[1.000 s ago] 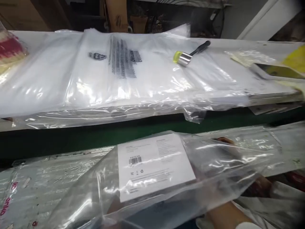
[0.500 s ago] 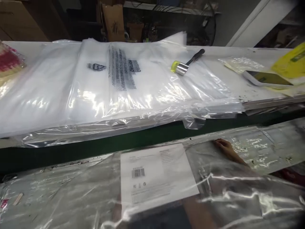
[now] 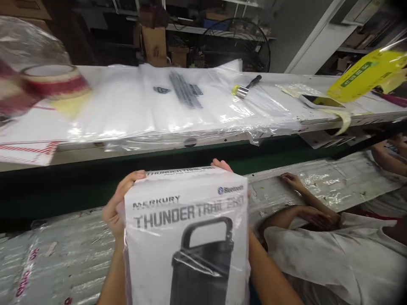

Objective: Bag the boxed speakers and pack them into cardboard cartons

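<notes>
Both hands, left hand [image 3: 115,207] and right hand [image 3: 224,166], are clamped on the sides of a white plastic-wrapped speaker box [image 3: 186,237] (printed THUNDER), held upright above the wrinkled clear plastic sheeting [image 3: 63,258] near the green conveyor belt [image 3: 79,186].

A long white worktable [image 3: 318,91] spans the room. Behind it stand a round black wire fan [image 3: 237,40] and dim shelving [image 3: 203,29]; a pale grey wall [image 3: 286,29] rises beside the fan.
</notes>
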Available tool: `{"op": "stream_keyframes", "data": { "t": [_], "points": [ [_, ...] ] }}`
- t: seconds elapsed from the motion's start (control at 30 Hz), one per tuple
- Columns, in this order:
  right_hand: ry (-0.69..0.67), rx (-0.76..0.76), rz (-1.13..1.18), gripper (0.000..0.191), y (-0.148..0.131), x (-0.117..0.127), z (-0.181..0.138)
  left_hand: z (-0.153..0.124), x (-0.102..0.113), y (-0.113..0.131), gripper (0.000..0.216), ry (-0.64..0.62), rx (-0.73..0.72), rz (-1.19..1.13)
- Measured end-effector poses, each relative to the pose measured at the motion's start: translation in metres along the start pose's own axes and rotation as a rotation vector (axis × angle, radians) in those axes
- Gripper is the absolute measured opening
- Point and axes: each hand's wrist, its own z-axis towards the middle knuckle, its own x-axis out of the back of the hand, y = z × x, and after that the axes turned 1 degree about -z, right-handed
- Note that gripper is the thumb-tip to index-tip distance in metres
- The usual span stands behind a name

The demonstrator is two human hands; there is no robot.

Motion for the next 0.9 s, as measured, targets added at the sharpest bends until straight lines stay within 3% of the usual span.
{"op": "stream_keyframes", "data": {
  "t": [0.07, 0.1, 0.17, 0.27, 0.4, 0.53, 0.63, 0.73, 0.83, 0.9],
  "points": [
    [0.032, 0.12, 0.064, 0.058, -0.017, -0.028, -0.007, 0.011, 0.015, 0.032, 0.017, -0.073, -0.238, 0.006],
    [0.05, 0.174, 0.072, 0.053, -0.025, -0.041, -0.01, 0.016, 0.022, 0.05, 0.029, -0.145, -0.323, 0.003],
    [0.063, 0.259, 0.028, 0.055, -0.039, -0.068, -0.016, 0.021, 0.038, 0.088, 0.052, -0.309, -0.4, -0.002],
    [-0.007, 0.359, -0.048, 0.065, -0.056, -0.106, -0.025, 0.011, 0.063, 0.141, 0.059, -0.397, -0.436, 0.045],
    [0.024, 0.485, 0.025, 0.065, -0.06, -0.148, -0.032, -0.008, 0.1, 0.178, 0.058, -0.333, -0.406, 0.115],
    [0.077, 0.506, 0.137, 0.06, -0.037, -0.176, -0.029, -0.006, 0.146, 0.177, 0.06, -0.11, -0.188, 0.047],
    [0.015, 0.457, 0.186, 0.057, -0.016, -0.182, -0.024, -0.003, 0.186, 0.17, 0.058, -0.035, -0.129, 0.204],
    [-0.156, 0.451, 0.146, 0.055, -0.008, -0.17, -0.019, -0.022, 0.216, 0.167, 0.05, 0.025, -0.207, 0.371],
    [-0.359, 0.399, 0.021, 0.041, -0.01, -0.138, -0.015, -0.059, 0.223, 0.169, 0.043, -0.002, -0.191, 0.455],
    [-0.474, 0.329, -0.156, 0.029, -0.011, -0.114, -0.017, -0.085, 0.216, 0.174, 0.041, 0.101, -0.077, 0.446]
  ]
}}
